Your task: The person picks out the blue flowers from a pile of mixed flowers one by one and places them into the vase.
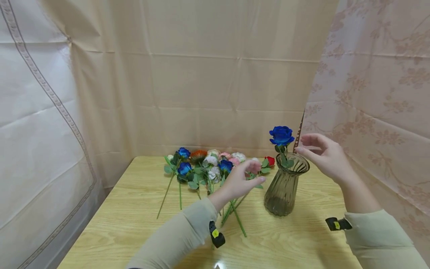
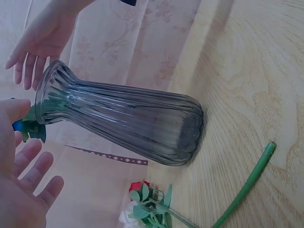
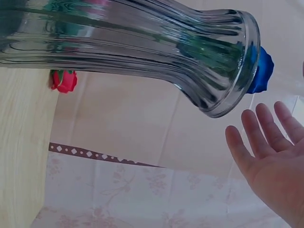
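A ribbed, smoky glass vase stands upright on the right part of the table. One blue rose is in it, its bloom above the flared rim and its leaves at the mouth. My right hand is just right of the rim, fingers loosely bent, holding nothing; the right wrist view shows that hand apart from the glass. On the other side, my left hand hovers between the vase and the pile of flowers. Its fingers are spread and hold nothing in the left wrist view.
Left of the vase lies a pile of artificial flowers: blue roses, white blooms, an orange flower and a red rose. Several green stems point toward the table's front. Cloth curtains hang behind the wooden table.
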Action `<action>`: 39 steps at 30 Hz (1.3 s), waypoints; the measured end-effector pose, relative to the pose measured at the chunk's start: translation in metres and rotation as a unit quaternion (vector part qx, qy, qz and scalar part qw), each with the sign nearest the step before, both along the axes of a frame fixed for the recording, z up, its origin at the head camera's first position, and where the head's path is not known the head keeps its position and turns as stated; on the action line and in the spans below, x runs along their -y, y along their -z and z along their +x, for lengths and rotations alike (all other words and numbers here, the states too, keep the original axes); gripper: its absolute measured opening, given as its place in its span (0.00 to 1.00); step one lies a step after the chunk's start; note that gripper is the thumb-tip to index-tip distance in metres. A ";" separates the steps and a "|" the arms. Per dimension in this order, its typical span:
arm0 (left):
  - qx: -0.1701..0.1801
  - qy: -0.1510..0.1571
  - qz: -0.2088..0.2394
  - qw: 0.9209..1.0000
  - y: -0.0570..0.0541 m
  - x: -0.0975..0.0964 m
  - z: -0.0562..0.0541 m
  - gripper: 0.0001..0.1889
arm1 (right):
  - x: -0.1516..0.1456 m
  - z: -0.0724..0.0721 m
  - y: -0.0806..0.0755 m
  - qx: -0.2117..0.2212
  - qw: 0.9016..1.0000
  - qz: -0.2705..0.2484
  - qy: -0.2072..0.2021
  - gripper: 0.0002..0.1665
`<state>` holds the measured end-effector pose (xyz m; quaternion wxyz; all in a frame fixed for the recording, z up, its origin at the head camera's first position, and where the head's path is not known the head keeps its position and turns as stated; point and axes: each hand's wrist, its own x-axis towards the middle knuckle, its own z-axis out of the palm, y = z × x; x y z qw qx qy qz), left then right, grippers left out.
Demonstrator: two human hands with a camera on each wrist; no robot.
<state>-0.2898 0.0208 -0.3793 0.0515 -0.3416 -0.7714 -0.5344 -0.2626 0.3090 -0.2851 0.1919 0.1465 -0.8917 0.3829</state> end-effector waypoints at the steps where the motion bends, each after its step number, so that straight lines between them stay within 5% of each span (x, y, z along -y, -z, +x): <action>1: 0.000 0.000 0.000 1.000 0.000 0.001 0.000 0.20 | -0.001 0.000 0.001 0.003 1.000 -0.004 -0.006 0.32; 23: 0.005 -0.002 -0.001 1.000 0.014 0.023 0.003 0.22 | -0.009 -0.001 0.047 0.026 0.997 -0.059 -0.052 0.49; 39: -0.026 -0.020 -0.007 0.999 0.008 0.048 0.002 0.20 | -0.010 -0.001 0.075 0.055 0.994 -0.069 -0.060 0.60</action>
